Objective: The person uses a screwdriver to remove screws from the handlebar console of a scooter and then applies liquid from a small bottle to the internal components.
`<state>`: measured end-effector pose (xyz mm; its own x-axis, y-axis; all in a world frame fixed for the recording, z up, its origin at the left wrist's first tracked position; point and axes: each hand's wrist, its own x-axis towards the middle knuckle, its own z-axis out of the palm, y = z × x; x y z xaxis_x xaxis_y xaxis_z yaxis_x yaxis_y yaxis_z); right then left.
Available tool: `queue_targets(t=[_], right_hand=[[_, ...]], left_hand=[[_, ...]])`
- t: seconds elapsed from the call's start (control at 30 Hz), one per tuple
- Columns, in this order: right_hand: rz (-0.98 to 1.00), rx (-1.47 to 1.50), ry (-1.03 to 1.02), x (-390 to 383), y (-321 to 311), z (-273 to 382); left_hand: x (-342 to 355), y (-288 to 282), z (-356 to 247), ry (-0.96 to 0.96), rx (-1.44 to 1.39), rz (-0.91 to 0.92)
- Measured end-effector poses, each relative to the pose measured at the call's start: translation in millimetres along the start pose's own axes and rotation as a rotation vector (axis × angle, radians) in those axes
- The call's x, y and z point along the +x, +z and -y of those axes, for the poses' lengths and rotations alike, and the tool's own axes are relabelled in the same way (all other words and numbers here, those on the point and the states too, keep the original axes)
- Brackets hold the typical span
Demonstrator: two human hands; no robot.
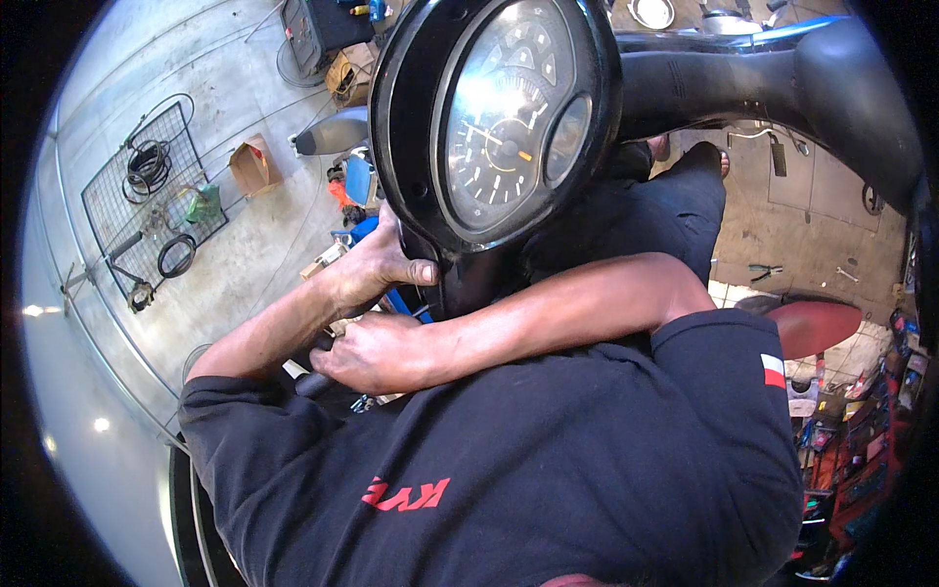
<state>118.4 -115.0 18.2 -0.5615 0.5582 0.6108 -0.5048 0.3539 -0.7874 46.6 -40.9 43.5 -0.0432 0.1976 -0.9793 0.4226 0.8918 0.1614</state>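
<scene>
Both hands worked close in front of the dark shirt [548, 440]. The right hand [372, 352], the nearer, had its fingers curled in; a dark handle [313, 383] showed just beside them, though I could not tell whether they held it. The left hand [377, 269] was up by the lower left edge of the round gauge [499, 132], thumb lying along its black housing [396, 127]; its other fingers were mostly hidden, so their spread could not be told.

The step in hand looked like work under that housing edge, and the next move seemed to call for a steady left hand and careful feeling, with the view blocked. The gauge filled the upper middle, a long dark body part [724, 88] reaching right.

Beyond and below was the pale floor [245, 88]. Toward its left side lay a wire panel [152, 210] bearing coiled cable [147, 168], with an open cardboard box [254, 168] near it. Pliers [765, 269] lay on the right side; a black case [333, 34] stood toward the far left.
</scene>
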Motion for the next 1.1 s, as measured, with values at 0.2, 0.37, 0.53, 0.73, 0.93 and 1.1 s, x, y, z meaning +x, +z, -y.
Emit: queue_targets(t=[0.2, 0.37, 0.53, 0.73, 0.93, 1.1], right_hand=[[0.048, 0.040, 0.059, 3.7, -12.6, -0.9], [0.031, 0.063, 0.026, 4.4, -11.4, -1.2], [0.033, 0.033, -0.037, 2.2, -10.6, -0.8], [0.033, 0.030, -0.002, 3.4, -8.9, -3.0], [-0.033, 0.007, -0.060, 5.3, -2.5, -3.8], [0.332, 0.045, -0.153, -10.5, -48.0, 17.9]], left_hand=[[-1.6, -6.1, 3.0, 0.039, 0.155, -0.091], [5.6, -13.5, 13.5, 0.117, 0.130, -0.044], [1.6, -6.5, 9.6, 0.073, 0.135, -0.052], [4.8, -7.6, 9.5, 0.130, 0.241, -0.058], [0.5, -4.4, 8.8, 0.105, 0.215, -0.077], [-1.7, 1.3, -14.4, 0.219, 0.126, 0.046]])
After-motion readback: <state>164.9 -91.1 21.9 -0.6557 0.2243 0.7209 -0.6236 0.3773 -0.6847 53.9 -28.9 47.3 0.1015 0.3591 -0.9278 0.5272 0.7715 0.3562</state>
